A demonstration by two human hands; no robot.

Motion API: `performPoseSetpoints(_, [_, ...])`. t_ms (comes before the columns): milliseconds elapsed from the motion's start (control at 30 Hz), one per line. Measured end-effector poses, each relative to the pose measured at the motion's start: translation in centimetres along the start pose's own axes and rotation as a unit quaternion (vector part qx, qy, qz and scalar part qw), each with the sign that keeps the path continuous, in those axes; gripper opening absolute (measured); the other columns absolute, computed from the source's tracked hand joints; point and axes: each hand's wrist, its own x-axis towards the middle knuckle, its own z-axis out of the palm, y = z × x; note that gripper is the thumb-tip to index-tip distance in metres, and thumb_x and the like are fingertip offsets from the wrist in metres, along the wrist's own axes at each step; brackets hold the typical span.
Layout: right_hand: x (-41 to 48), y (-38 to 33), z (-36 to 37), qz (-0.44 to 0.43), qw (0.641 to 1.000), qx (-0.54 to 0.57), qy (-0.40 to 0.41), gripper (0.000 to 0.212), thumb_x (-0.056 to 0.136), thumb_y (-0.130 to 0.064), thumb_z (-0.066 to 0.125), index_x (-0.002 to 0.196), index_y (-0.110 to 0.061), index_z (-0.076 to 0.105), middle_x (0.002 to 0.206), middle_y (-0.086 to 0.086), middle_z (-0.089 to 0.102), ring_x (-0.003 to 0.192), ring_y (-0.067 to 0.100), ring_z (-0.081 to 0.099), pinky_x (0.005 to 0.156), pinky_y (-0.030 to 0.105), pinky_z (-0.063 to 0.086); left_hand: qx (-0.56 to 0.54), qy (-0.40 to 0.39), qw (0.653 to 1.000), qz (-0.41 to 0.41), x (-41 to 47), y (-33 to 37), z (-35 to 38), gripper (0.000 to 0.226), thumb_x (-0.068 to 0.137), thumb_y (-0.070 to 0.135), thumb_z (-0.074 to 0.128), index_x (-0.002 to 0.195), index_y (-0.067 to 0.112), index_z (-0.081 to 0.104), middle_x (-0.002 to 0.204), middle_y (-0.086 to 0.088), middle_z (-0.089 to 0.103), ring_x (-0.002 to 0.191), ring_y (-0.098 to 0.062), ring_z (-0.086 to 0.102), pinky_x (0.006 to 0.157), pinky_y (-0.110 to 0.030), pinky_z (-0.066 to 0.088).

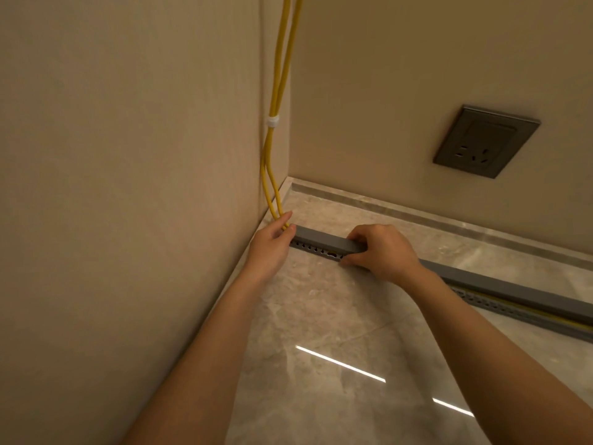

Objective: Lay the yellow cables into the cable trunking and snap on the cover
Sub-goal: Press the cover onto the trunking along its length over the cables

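The grey cover is gripped by the right hand and pressed onto the slotted trunking on the floor. Just beyond the left hand, the yellow cables are pinched at the trunking's end, evidently to keep them inside.

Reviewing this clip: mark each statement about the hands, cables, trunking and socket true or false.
1. The right hand grips the grey cover on the trunking. True.
2. The left hand is at the trunking's corner end, by the yellow cables. True.
3. The cables hang loose, unbundled. False: a white tie binds them.
4. A plug sits in the wall socket. False: nothing is plugged in.
5. The cover is fully seated along the trunking. False: at far right it stands off, cable showing.
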Motion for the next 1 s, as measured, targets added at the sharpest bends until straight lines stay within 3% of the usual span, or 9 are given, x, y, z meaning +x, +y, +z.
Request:
performPoseSetpoints(67, [0.0,0.0,-0.3,0.003,1.000,0.007,-0.013,0.032,0.069,-0.040,0.078,0.095,-0.025,0.066,0.087,-0.005,0.065,0.076,0.014,0.057,0.063,0.031,0.049,-0.062,0.036,0.997,-0.007,-0.4,-0.2,0.1,0.032,0.096,0.016,0.049,0.126,0.022,0.057,0.133,0.001,0.053,0.121,-0.007,0.047,0.104,-0.024,0.036])
performPoseSetpoints(133, [-0.3,0.0,-0.7,-0.001,1.000,0.019,-0.021,0.032,0.069,-0.039,0.078,0.095,-0.025,0.067,0.084,-0.006,0.065,0.074,0.012,0.058,0.065,0.033,0.052,-0.153,0.102,0.983,-0.008,-0.9,-0.3,0.4,0.024,0.093,0.009,0.052,0.109,0.020,0.066,0.117,0.000,0.063,0.112,-0.012,0.055,0.099,-0.026,0.043])
performPoseSetpoints(267, [-0.8,0.0,-2.2,-0.020,0.998,0.047,-0.029,0.030,0.067,-0.036,0.079,0.093,-0.025,0.069,0.078,-0.011,0.065,0.070,0.004,0.058,0.066,0.030,0.053,-0.298,0.195,0.934,-0.025,-1.7,-0.5,1.9,0.012,0.086,0.005,0.060,0.094,0.013,0.055,0.095,-0.004,0.064,0.096,-0.018,0.058,0.090,-0.028,0.046])
performPoseSetpoints(433, [-1.6,0.2,-3.8,-0.033,0.994,0.097,-0.032,0.028,0.064,-0.032,0.082,0.088,-0.024,0.070,0.073,-0.013,0.068,0.066,-0.001,0.062,0.063,0.021,0.053,-0.510,0.070,0.845,-0.145,-0.4,1.2,2.5,0.017,0.088,0.021,0.060,0.102,0.012,0.060,0.103,-0.006,0.068,0.097,-0.021,0.063,0.075,-0.035,0.052])
performPoseSetpoints(533, [-1.8,0.3,-4.0,-0.031,0.993,0.114,-0.028,0.027,0.063,-0.032,0.083,0.085,-0.026,0.069,0.074,-0.012,0.068,0.067,0.000,0.063,0.061,0.019,0.051,-0.590,0.046,0.789,-0.163,0.5,2.5,2.6,0.015,0.090,0.028,0.058,0.087,0.015,0.064,0.074,0.000,0.072,0.080,-0.017,0.068,0.076,-0.036,0.050])
performPoseSetpoints(600, [-2.0,0.4,-4.1,-0.031,0.992,0.123,-0.022,0.027,0.065,-0.034,0.081,0.088,-0.026,0.068,0.077,-0.012,0.068,0.069,0.003,0.063,0.062,0.022,0.053,-0.620,0.061,0.765,-0.162,0.8,3.0,2.9,0.022,0.092,0.029,0.054,0.076,0.017,0.063,0.053,0.006,0.061,0.060,-0.011,0.064,0.079,-0.031,0.047])
performPoseSetpoints(700, [-2.0,0.6,-4.3,-0.033,0.991,0.126,-0.013,0.026,0.070,-0.039,0.077,0.092,-0.029,0.068,0.076,-0.016,0.065,0.070,0.002,0.060,0.060,0.020,0.049,-0.647,0.080,0.739,-0.171,0.9,3.4,3.3,0.026,0.092,0.028,0.057,0.071,0.014,0.062,0.048,0.004,0.055,0.057,-0.012,0.061,0.084,-0.029,0.050])
performPoseSetpoints(800, [-2.0,0.7,-4.5,-0.036,0.990,0.137,-0.019,0.028,0.074,-0.039,0.073,0.099,-0.029,0.068,0.079,-0.011,0.067,0.072,0.004,0.061,0.062,0.021,0.049,-0.673,0.089,0.711,-0.184,0.6,3.8,3.3,0.021,0.088,0.025,0.062,0.075,0.008,0.065,0.058,-0.002,0.064,0.067,-0.014,0.064,0.075,-0.030,0.056])
performPoseSetpoints(1000, [-1.7,0.8,-5.0,-0.027,0.989,0.140,-0.043,0.032,0.077,-0.042,0.069,0.107,-0.029,0.068,0.078,-0.005,0.069,0.068,0.006,0.059,0.059,0.020,0.044,-0.675,0.095,0.709,-0.179,0.3,4.6,3.4,0.021,0.090,0.022,0.059,0.078,0.006,0.062,0.059,-0.004,0.065,0.065,-0.016,0.063,0.080,-0.029,0.054])
